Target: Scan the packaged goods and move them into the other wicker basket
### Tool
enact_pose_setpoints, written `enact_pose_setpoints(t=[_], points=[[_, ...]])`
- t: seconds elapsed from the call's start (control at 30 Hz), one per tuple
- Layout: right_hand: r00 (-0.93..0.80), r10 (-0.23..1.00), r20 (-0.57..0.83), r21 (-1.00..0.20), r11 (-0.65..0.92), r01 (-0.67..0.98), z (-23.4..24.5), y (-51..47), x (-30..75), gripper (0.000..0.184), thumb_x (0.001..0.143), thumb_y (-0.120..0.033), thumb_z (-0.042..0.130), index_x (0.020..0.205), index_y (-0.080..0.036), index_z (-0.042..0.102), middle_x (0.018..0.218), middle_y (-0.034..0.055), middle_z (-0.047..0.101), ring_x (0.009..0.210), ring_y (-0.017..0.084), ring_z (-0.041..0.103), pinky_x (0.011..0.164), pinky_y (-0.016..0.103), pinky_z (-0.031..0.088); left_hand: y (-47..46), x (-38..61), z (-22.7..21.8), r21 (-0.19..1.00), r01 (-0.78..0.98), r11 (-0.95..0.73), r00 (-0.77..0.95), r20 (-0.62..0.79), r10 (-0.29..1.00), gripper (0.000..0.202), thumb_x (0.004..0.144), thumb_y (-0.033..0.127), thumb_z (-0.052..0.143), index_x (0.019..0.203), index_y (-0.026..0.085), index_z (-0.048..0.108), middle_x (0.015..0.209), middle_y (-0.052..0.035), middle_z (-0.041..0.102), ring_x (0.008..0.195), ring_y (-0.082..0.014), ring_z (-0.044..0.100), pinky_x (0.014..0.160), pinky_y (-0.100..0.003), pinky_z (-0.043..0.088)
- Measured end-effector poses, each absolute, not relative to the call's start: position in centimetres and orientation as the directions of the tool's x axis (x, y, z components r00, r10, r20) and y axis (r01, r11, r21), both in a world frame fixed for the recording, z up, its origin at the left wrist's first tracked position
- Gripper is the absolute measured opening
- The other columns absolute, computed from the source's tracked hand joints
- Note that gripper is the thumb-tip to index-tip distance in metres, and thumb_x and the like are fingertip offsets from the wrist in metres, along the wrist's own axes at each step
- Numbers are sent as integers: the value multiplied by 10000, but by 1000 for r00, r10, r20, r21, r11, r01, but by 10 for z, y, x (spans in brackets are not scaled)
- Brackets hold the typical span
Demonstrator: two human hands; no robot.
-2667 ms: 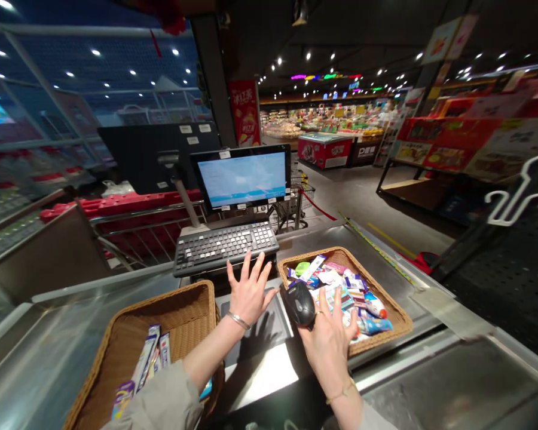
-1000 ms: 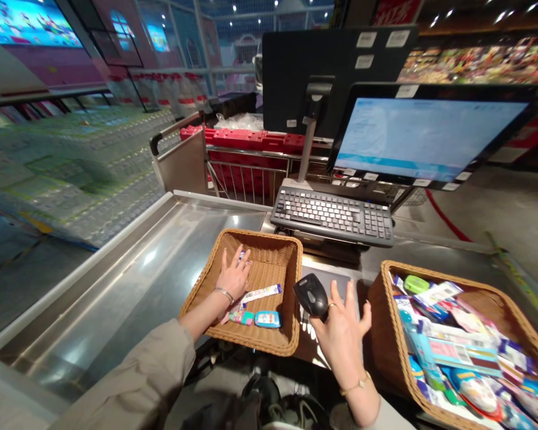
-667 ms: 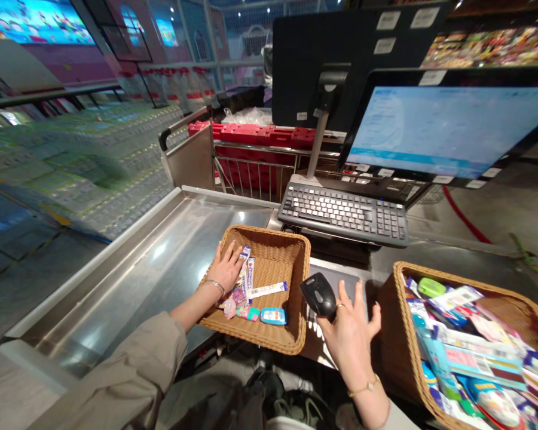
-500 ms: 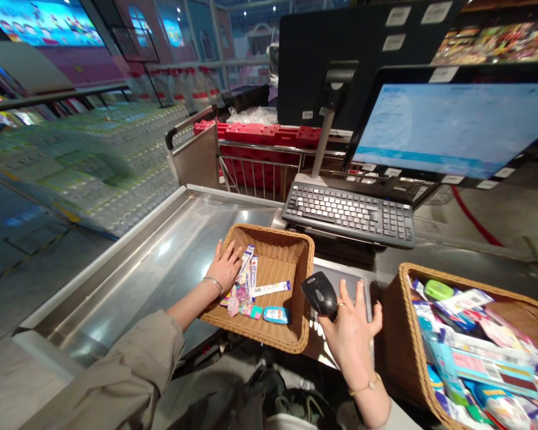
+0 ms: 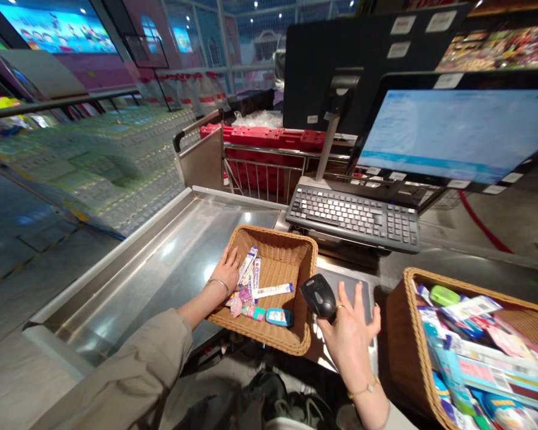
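My left hand (image 5: pixel 226 272) lies flat with fingers stretched out on the left rim of a wicker basket (image 5: pixel 291 254), beside a few small packets (image 5: pixel 253 272) that lie inside it. My right hand (image 5: pixel 352 322) hovers over the counter between the two baskets, fingers spread, with a black barcode scanner (image 5: pixel 319 295) tucked against the thumb and palm. A second wicker basket (image 5: pixel 406 334) to the right is full of several small packaged items (image 5: pixel 468 340).
A keyboard (image 5: pixel 356 218) and a lit screen (image 5: pixel 452 134) stand behind the baskets. A steel counter (image 5: pixel 161 263) stretches left. Red shopping baskets and a metal rail (image 5: pixel 269 158) lie behind it. A dark bag sits below on the floor (image 5: pixel 269 394).
The view has swung left from the right basket to the left one. My left hand went from over the keyboard into the left basket, then drew back to its rim, leaving packets there.
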State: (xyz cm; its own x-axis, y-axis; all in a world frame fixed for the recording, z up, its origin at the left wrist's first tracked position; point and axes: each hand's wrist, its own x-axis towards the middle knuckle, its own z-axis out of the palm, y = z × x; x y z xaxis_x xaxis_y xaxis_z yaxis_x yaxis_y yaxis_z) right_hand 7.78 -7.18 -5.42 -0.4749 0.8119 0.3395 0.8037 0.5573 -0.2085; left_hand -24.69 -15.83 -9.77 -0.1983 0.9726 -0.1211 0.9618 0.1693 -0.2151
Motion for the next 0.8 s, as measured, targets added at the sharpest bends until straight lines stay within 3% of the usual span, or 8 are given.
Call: enact_pose_setpoints(t=[0.13,0.33,0.47,0.57,0.67,0.8], points=[[-472,810,349,-209,558,803,-54,-73,78,240,781,-303,481,872,-192,673,1342,100,562,1403,342,249,1064,608,150,-153,-250,-113,-207,962,176,-214,-177,961,536,639,507,682,1089,217,703,1353,-162,556,1442,-393,131,1102,-654,-88],[-446,821,356,-220,537,814,-52,-74,80,270,781,-303,473,913,-196,683,1340,94,565,1396,336,267,1062,594,148,-148,-249,-118,-201,964,175,-219,-226,949,390,723,466,633,1022,235,726,1183,-142,672,1358,-399,338,1097,-665,-53],[-436,822,368,-222,532,817,-52,-74,83,248,784,-302,497,905,-189,681,1349,88,557,1397,339,263,1062,598,154,-143,-246,-102,-232,961,148,-210,-268,940,403,592,450,772,886,175,743,1035,-176,710,1190,-418,499,1071,-703,-25],[-431,825,366,-231,529,817,-52,-74,84,216,779,-297,515,872,-189,677,1349,82,558,1396,338,266,1065,600,153,-136,-241,-76,-255,962,98,-180,-319,931,452,527,511,815,831,187,731,975,-156,717,1080,-370,566,1063,-710,-40],[-423,830,364,-245,523,816,-51,-74,85,205,780,-287,514,864,-191,675,1341,81,566,1399,337,263,1067,601,155,-128,-238,-50,-149,983,108,-143,-250,958,449,589,575,765,852,215,707,1051,-122,702,1165,-340,525,1079,-680,-72],[-418,831,368,-244,520,819,-50,-75,86,217,781,-286,521,901,-191,675,1346,84,561,1393,340,275,1067,600,157,-116,-232,-44,104,983,153,-137,-144,980,349,684,554,713,849,249,669,1136,-47,684,1292,-319,434,1064,-676,-145]])
